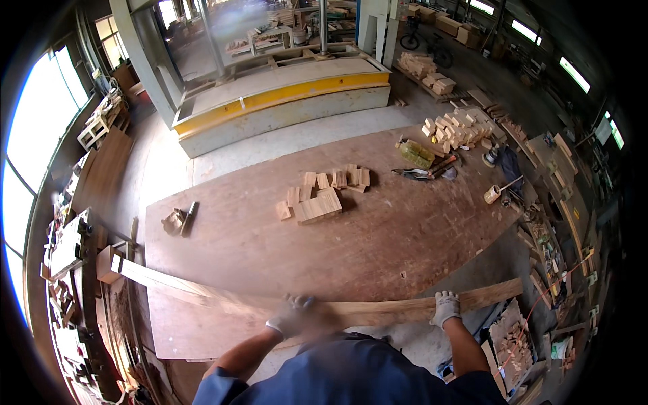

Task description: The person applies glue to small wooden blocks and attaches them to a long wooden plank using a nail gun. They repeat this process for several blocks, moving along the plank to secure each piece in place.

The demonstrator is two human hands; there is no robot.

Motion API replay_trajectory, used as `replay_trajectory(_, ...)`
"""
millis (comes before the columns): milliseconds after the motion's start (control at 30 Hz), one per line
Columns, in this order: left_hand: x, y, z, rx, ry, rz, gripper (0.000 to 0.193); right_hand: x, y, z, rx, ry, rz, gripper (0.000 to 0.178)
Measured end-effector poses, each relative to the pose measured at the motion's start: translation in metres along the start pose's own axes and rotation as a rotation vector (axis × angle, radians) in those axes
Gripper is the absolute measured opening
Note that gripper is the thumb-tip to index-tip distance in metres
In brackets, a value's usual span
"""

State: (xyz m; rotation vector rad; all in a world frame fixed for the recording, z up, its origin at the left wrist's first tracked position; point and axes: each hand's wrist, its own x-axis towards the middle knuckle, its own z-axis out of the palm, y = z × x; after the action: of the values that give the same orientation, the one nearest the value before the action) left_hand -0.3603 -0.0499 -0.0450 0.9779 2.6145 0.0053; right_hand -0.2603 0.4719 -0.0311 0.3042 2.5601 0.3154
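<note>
A long wooden board (391, 312) lies across in front of me, running from the left side of the table past its right edge. My left hand (291, 317), in a pale work glove, is closed over the board near its middle; a blurry smudge in the picture veils part of it. Farther right, my right hand (445, 308), gloved too, has its fingers wrapped over the board's far edge. The board's left end reaches a squared wooden block (108, 264). Beneath the board spreads a broad brown tabletop (270, 263).
Small wood blocks (320, 205) sit mid-table. A clear yellowish bottle (416, 154), pliers (413, 174) and a pot with a brush (493, 194) lie at the far right, near stacked wood pieces (459, 128). Beyond stands a large press with a yellow beam (283, 100).
</note>
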Motion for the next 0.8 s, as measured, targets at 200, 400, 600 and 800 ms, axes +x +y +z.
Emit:
replay_trajectory(200, 0.004, -0.08, 0.026, -0.045, 0.136, -0.071, 0.093, 0.02, -0.059, -0.033, 0.01, 0.043, -0.07, 0.096)
replay_trajectory(400, 0.015, -0.142, 0.009, 0.204, 0.022, -0.324, 0.075, 0.048, -0.123, -0.069, 0.028, 0.082, -0.104, 0.103)
replay_trajectory(600, 0.029, -0.134, -0.003, 0.163, 0.096, -0.613, 0.065, 0.058, -0.158, -0.069, 0.108, 0.146, -0.128, 0.124)
replay_trajectory(800, 0.03, -0.072, 0.037, -0.066, 0.277, -0.596, 0.097, 0.053, -0.119, -0.023, 0.303, 0.298, -0.157, 0.117)
